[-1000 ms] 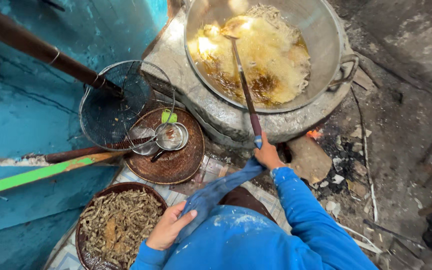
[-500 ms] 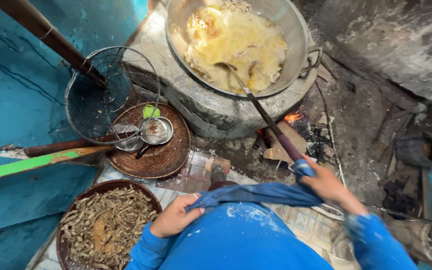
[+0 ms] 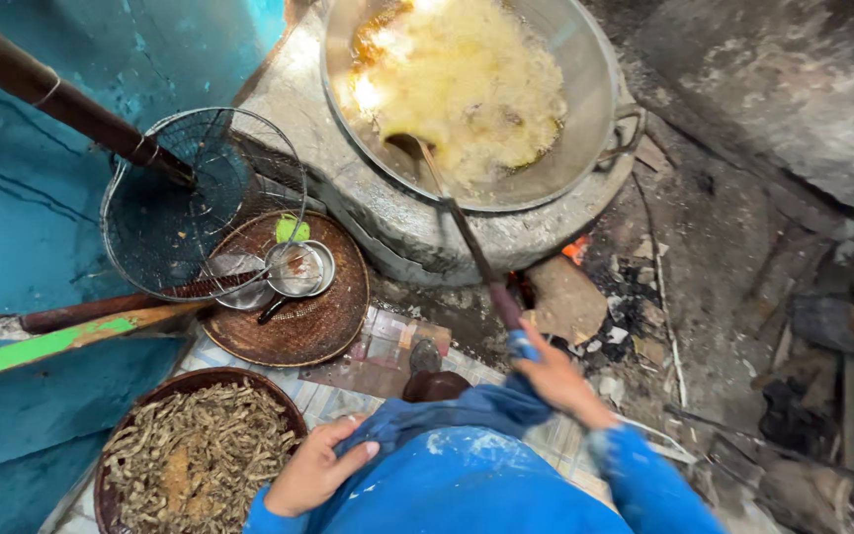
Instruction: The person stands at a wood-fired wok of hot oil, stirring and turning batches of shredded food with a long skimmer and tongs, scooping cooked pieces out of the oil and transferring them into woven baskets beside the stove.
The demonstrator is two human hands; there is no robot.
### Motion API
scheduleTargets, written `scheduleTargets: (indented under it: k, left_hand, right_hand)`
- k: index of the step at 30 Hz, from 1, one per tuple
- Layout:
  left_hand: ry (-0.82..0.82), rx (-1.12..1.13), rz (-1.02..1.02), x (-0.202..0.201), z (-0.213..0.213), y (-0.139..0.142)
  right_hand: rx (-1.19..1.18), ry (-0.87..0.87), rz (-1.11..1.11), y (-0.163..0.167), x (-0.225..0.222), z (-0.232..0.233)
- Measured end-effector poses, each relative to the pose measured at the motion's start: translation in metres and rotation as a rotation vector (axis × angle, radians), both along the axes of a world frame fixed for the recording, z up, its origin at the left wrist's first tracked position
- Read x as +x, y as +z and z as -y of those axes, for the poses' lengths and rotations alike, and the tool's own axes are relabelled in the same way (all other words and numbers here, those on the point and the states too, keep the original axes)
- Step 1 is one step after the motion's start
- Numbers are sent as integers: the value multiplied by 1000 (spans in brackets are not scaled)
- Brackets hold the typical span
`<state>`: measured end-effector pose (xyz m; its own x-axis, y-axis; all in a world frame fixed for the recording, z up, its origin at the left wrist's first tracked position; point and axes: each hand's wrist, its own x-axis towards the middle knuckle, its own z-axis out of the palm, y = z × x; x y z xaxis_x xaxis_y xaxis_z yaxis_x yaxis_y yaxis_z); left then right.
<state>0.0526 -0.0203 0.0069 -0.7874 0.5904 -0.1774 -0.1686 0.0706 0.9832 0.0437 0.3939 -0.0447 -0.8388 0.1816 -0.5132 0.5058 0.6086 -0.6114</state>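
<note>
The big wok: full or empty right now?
Partly full. The wok holds bubbling yellow oil with frying pieces; the right hand holds the long ladle dipped in it.

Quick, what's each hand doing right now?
Left hand: open, resting on the blue garment.
Right hand: closed around the long ladle handle.

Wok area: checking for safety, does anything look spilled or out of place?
No spill shows. Embers glow by loose scraps under the wok. The right hand holds the ladle in frothing oil.
</note>
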Motion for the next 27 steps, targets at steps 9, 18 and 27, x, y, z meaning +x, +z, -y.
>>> scheduleTargets:
  k: [9,18,27]
  left_hand:
    - [186,-76,253,-11,-33,-20]
    - [228,-242,272,-46,-77,-31]
    - [8,-251,280,-83,-104,-21]
  right_hand:
    - [52,-72,-123,-133,-136,30]
    - [560,129,-158,-122,-241,-66]
    - [719,105,-109,-77,-246,-126]
